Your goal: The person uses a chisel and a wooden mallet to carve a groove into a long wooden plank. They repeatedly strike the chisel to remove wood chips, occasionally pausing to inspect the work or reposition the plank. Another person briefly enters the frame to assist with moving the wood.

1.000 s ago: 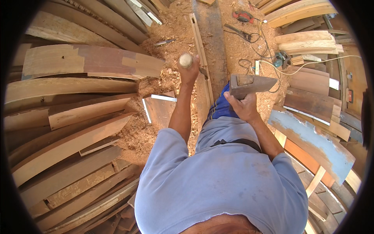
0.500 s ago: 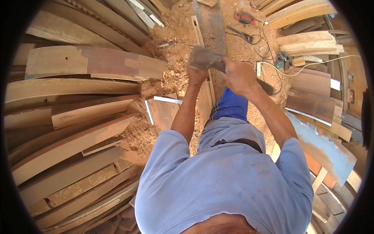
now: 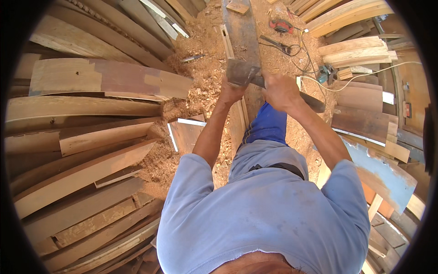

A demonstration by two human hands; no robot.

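My right hand point(image 3: 282, 91) is wrapped round the handle of a mallet point(image 3: 243, 73), which has a dark, blocky head. The rest of the handle sticks out to the right beyond my wrist. Just beneath the mallet head is my left hand point(image 3: 232, 91), its fingers closed and partly covered, so what they hold is hidden. Both hands are above a long strip of wood point(image 3: 226, 41) with a slot cut near its far end. That strip lies lengthwise along a dark plank point(image 3: 248, 43), and my blue-clad leg is beside it.
Shavings cover the ground. A slim pointed tool point(image 3: 193, 58) lies to the left, near a board with a white-edged square point(image 3: 191, 122). Right of the plank are a red power tool point(image 3: 281, 26), a teal power tool point(image 3: 326, 74) and cables. Stacked boards point(image 3: 109, 77) line both sides.
The mallet head, blurred before, now shows sharply, close above my left hand. The whole view has shifted slightly. Both hands stay in much the same place over the strip.
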